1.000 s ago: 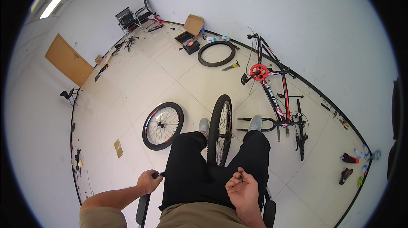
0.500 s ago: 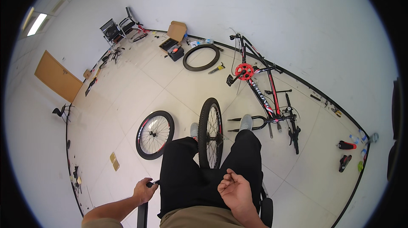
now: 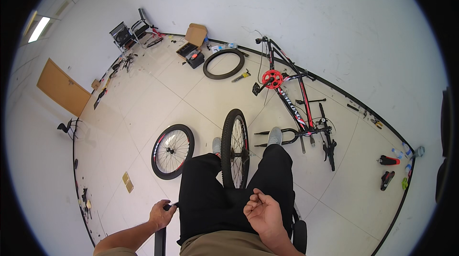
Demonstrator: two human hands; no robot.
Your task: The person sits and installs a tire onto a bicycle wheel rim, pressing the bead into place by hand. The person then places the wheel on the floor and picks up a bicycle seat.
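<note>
Camera view: it has swung since a second ago, so the upright wheel [image 3: 235, 153] and its surroundings sit further left; the layout, and the poses of the left hand [image 3: 161, 215] and right hand [image 3: 263, 212], stay much the same.
Upright wheel: between the trousered legs [image 3: 201, 194]; seen nearly edge-on, its long outline runs straight away from the person, axle pointing across.
Left hand: left of the upright wheel and nearer the person, by the armrest [image 3: 160, 242]; fingers curled at a small dark piece [image 3: 167, 207], its grip unclear.
Right hand: right of the upright wheel and nearer the person; palm up, fingers half curled, whether around something small I cannot tell.
Flat wheel [image 3: 170, 151]: left of the upright wheel.
Bicycle frame [image 3: 292, 107]: right of and beyond the upright wheel, fork [image 3: 292, 140] prongs pointing toward it.
Loose tyre [image 3: 220, 75]: beyond the upright wheel.
</note>
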